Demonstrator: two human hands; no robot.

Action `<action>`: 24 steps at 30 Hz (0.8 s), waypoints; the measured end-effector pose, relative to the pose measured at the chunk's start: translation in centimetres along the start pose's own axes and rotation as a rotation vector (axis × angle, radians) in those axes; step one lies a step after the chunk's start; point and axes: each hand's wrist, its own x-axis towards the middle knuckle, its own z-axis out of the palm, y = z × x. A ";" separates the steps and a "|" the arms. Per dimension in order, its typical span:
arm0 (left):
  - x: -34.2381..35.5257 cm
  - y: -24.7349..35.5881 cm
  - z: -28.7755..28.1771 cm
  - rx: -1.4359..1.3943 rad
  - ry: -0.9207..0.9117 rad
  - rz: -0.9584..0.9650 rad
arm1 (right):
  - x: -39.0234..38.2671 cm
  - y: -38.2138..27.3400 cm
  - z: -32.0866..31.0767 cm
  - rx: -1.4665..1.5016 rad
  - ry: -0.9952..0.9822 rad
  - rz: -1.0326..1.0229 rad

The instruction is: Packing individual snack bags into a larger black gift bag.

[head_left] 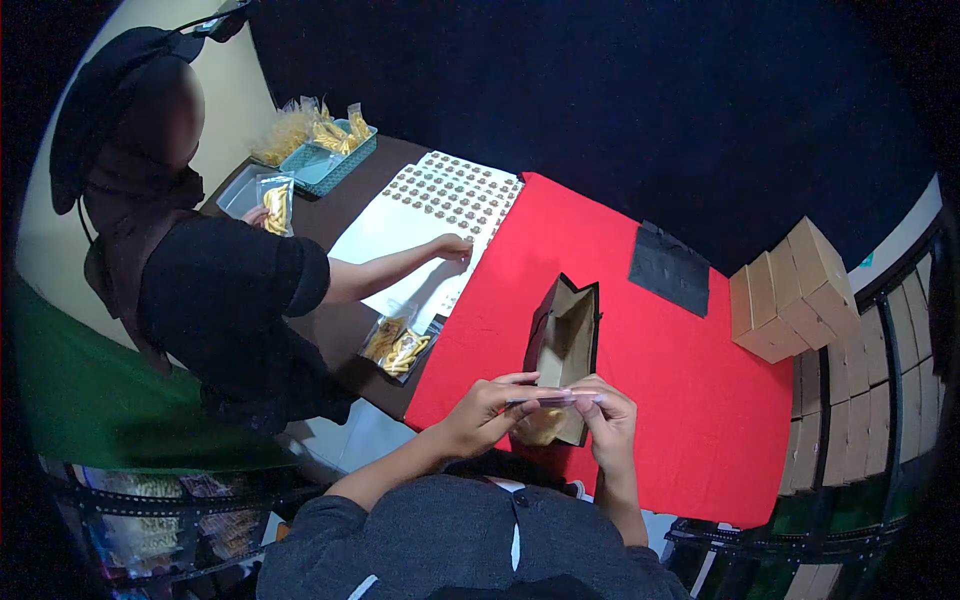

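Head view, starting at the left: a co-worker (240,270) in dark clothes holds a clear packet of yellow sticks (277,208) in one hand and rests the other hand (452,248) on printed white sheets (375,238). Farther off stands a teal basket (347,170) with more filled packets (335,132) in and beside it. All of these are at a brown table (335,218), whose near right corner carries more clear packets (405,352). Next comes a red-covered table (670,400). At its near edge, the left hand (485,412) pinches the upper edge of a clear packet with yellowish contents (538,428) between thumb and fingers. An open paper bag (565,345), dark outside and brown inside, lies just beyond and partly behind this packet; whether they touch I cannot tell. The right hand (610,415) pinches the packet's other end, thumb toward the wearer. Far right on the red cloth lie a flat black piece (668,268) and, beside it, brown cardboard boxes (795,292). More boxes (870,410) fill a rack at the right.
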 end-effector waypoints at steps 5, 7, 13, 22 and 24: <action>0.6 1.0 0.2 -0.077 -0.015 -0.082 | 0.0 0.2 -0.7 0.011 -0.055 0.012; 0.5 0.7 0.2 -0.112 -0.020 -0.119 | 0.0 0.5 -0.7 0.038 -0.051 0.042; 0.8 0.0 -0.2 -0.181 -0.040 -0.270 | 0.8 0.2 -0.8 -0.361 0.014 -0.025; 1.5 0.4 1.2 0.191 0.008 -0.106 | 0.7 0.0 1.1 -0.044 0.459 0.146; 1.3 -0.6 2.0 0.123 0.067 -0.090 | 0.7 -0.2 2.3 0.002 0.392 0.086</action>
